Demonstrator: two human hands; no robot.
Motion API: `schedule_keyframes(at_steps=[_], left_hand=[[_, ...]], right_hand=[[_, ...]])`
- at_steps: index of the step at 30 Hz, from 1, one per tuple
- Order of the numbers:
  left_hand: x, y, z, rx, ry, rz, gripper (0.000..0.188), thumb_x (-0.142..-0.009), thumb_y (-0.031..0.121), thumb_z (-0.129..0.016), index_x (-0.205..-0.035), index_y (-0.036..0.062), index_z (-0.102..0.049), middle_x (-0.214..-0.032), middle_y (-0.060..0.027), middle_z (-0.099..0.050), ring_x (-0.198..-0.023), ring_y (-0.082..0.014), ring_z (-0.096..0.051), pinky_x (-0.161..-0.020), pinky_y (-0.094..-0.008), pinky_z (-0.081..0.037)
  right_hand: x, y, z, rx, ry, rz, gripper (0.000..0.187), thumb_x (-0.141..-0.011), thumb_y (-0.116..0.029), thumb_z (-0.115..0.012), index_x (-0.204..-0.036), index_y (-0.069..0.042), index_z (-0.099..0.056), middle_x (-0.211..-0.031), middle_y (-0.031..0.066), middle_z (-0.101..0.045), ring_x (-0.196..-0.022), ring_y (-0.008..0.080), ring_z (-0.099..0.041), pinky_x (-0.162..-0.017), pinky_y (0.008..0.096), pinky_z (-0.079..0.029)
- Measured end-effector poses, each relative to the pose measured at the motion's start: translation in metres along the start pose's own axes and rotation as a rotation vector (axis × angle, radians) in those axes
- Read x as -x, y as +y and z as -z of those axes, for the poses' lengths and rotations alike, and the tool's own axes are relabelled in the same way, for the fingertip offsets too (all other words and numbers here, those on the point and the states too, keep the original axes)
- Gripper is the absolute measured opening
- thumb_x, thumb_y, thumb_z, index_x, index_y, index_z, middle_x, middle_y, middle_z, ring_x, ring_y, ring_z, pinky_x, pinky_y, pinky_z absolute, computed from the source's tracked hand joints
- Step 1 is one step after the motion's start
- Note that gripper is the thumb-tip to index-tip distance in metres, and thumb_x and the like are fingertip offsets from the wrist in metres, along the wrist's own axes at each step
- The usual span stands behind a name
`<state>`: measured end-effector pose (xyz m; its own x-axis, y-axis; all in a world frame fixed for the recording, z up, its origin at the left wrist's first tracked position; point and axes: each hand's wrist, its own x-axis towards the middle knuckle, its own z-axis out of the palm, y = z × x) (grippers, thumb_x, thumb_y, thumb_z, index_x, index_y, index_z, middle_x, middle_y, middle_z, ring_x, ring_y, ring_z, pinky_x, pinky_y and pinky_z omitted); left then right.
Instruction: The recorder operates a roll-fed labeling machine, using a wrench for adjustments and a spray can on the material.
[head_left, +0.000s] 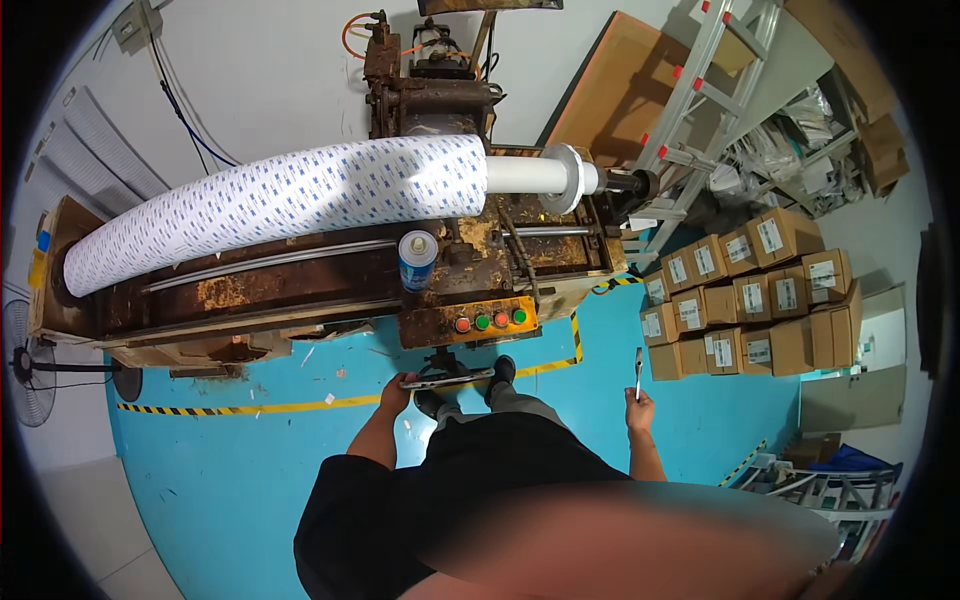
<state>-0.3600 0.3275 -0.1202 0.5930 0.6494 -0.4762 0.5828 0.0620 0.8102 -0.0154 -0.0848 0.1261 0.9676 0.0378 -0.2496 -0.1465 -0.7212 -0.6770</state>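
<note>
The left hand [395, 394] is closed around the left end of a long metal bar [452, 379]; the bar extends rightward, near the shoes [503, 369]. From my position, its exact finger placement is indistinct. The right hand [640, 410], well apart, is closed around the lower end of a slim metal tool [639, 372] that points forward. Ahead of the left hand is an orange control box [468, 324]; beyond it, an aerosol can [418, 265] stands upright on the rusty machine [335, 285]. A blue-patterned white roll [280, 200] lies farther forward. Stacked cartons [751, 298] are ahead-right of the right hand.
</note>
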Motion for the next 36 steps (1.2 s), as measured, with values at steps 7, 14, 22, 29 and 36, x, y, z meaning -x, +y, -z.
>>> schedule_keyframes(at_steps=[7,14,22,29,36], left_hand=[[0.002,0.000,0.002,-0.005,0.037,-0.019,0.041,-0.094,0.047,-0.052,-0.100,0.0088,-0.066,-0.093,-0.0201,-0.067,-0.092,-0.0394,-0.063,-0.076,-0.0416,-0.050],[0.009,0.019,0.008,-0.035,0.046,-0.027,0.040,-0.094,0.046,-0.053,-0.097,0.0090,-0.066,-0.088,-0.0194,-0.067,-0.088,-0.0399,-0.064,-0.074,-0.0419,-0.050],[0.016,0.028,0.005,-0.131,0.137,-0.130,0.040,-0.093,0.047,-0.053,-0.095,0.0091,-0.066,-0.086,-0.0188,-0.067,-0.086,-0.0402,-0.064,-0.072,-0.0434,-0.050],[0.017,0.027,0.010,-0.157,0.159,-0.149,0.041,-0.093,0.048,-0.053,-0.093,0.0097,-0.067,-0.085,-0.0188,-0.067,-0.084,-0.0408,-0.064,-0.070,-0.0448,-0.050],[0.020,0.035,0.007,-0.181,0.169,-0.092,0.042,-0.092,0.049,-0.054,-0.094,0.0091,-0.067,-0.086,-0.0191,-0.068,-0.086,-0.0396,-0.064,-0.072,-0.0438,-0.051]], right_hand=[[-0.002,-0.005,-0.010,-0.064,0.005,0.079,0.019,-0.088,-0.020,-0.066,-0.084,-0.002,-0.066,-0.062,-0.0063,-0.046,-0.058,0.0051,-0.036,-0.052,0.0255,-0.031],[-0.001,0.004,-0.005,-0.035,-0.004,0.039,0.020,-0.088,-0.022,-0.066,-0.085,-0.002,-0.066,-0.062,-0.0068,-0.046,-0.058,0.0052,-0.035,-0.051,0.0258,-0.030],[-0.002,0.008,-0.006,-0.029,0.028,0.011,0.019,-0.088,-0.020,-0.065,-0.084,-0.002,-0.066,-0.062,-0.0055,-0.047,-0.058,0.0059,-0.036,-0.052,0.0264,-0.031],[-0.009,0.011,-0.014,0.006,0.023,0.056,0.020,-0.089,-0.021,-0.064,-0.082,-0.002,-0.065,-0.061,-0.0074,-0.042,-0.058,0.0048,-0.032,-0.051,0.0271,-0.027],[-0.004,0.003,-0.010,0.009,-0.002,0.022,0.018,-0.088,-0.021,-0.065,-0.084,-0.003,-0.065,-0.063,-0.0072,-0.043,-0.059,0.0052,-0.034,-0.053,0.0265,-0.030]])
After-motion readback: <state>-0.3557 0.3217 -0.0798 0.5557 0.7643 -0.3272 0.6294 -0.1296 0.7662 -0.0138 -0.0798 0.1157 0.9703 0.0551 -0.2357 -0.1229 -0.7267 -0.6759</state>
